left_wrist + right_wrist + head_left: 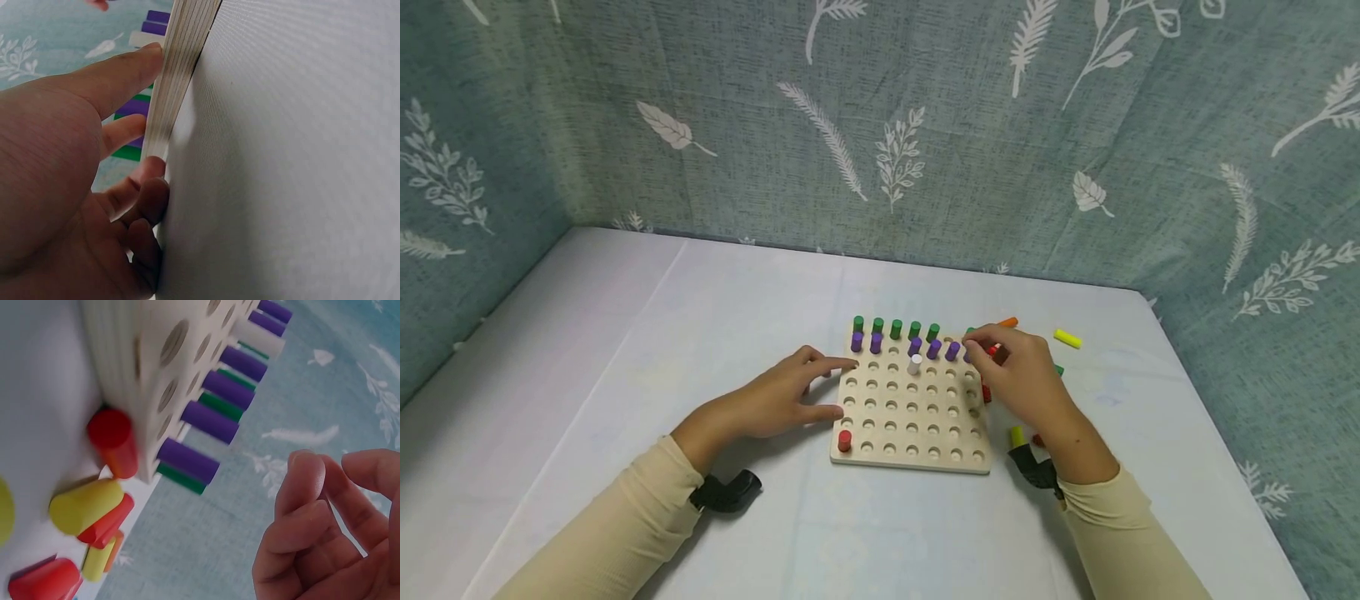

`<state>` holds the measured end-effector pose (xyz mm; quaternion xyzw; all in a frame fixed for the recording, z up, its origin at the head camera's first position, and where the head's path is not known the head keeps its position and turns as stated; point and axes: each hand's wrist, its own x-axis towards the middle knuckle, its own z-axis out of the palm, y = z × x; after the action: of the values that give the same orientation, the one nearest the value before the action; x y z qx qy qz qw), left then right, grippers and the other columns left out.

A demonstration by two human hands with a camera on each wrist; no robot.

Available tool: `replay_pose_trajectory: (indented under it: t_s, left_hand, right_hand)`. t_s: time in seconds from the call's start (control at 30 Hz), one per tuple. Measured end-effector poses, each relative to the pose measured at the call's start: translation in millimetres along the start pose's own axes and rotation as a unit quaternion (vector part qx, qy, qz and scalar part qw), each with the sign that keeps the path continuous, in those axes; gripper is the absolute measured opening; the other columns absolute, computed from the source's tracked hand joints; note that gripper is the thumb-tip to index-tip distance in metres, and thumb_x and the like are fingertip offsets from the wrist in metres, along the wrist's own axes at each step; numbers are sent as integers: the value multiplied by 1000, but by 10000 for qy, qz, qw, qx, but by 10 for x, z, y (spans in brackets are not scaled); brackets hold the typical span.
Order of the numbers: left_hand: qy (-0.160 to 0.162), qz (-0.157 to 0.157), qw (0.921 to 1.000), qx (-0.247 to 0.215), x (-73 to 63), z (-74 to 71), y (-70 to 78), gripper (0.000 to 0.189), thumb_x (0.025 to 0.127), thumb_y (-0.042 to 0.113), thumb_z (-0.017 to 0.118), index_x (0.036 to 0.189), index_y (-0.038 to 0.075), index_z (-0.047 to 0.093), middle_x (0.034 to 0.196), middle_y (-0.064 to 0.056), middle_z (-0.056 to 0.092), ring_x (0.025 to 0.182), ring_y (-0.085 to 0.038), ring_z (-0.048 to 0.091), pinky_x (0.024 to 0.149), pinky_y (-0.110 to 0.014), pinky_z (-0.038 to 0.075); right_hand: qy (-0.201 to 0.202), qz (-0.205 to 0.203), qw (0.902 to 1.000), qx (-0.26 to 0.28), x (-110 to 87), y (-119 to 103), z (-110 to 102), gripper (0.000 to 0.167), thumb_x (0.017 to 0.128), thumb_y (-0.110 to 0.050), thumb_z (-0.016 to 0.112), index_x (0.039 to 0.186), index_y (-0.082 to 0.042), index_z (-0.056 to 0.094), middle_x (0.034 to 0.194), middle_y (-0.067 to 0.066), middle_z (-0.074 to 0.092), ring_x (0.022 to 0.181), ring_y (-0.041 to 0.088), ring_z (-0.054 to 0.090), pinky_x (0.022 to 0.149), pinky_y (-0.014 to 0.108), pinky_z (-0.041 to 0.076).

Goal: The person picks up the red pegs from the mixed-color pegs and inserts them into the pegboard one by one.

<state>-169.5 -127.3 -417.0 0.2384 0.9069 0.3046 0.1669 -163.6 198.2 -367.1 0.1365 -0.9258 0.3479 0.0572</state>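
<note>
A wooden peg board (910, 466) with rows of round holes lies on the table. Green pegs (897, 328) stand along its back row, purple pegs (934, 349) in the row before them, both rows with a gap. A white peg (914, 365) stands in front of the purple ones, and a red peg (845, 442) in the near left corner. My left hand (778, 400) touches the board's left edge with thumb and forefinger spread. Over the back right corner is my right hand (1026, 379), its fingers loosely bent and holding nothing, close to the end purple peg (187, 460).
Loose pegs lie right of the board: a yellow peg (1067, 339) farther back, an orange peg (1008, 322) behind the right hand, and red and yellow ones, including a red peg (114, 440) against the board's side. A patterned cloth (850, 125) hangs behind the table.
</note>
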Motion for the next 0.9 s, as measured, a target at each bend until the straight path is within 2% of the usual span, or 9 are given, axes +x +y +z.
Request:
replay_pose_trajectory:
  t_s: [0.17,0.37,0.6,0.9]
  left_hand:
    - [-1,25,10000,8,6,10,-3,72,88,42,76,151,33,42,128,-6,49,94,-18,49,80,-33,43]
    - [13,-19,10000,26,3,11,-7,72,88,42,76,151,33,43,128,-6,49,94,-18,49,80,-33,43]
    - [28,27,10000,14,-2,5,-7,71,88,41,76,151,31,44,126,-8,50,93,-18,48,79,-33,43]
    - [35,-42,10000,51,-2,7,13,72,88,41,77,151,31,43,128,-8,50,95,-19,49,80,-33,43]
  right_hand:
    - [3,212,9997,-112,14,79,-44,20,100,-21,63,108,-7,73,91,7,71,63,20,54,52,28,43]
    - [-358,675,9970,-140,46,181,-90,23,101,-24,60,109,-5,71,93,10,69,67,20,59,59,32,48]
    - [-860,1349,9871,-69,85,304,-116,22,101,-26,60,107,-6,67,96,15,65,61,24,61,56,33,49]
    - [-1413,1733,9742,-303,117,364,-93,19,100,-23,62,111,-9,67,99,14,63,62,21,60,60,30,49]
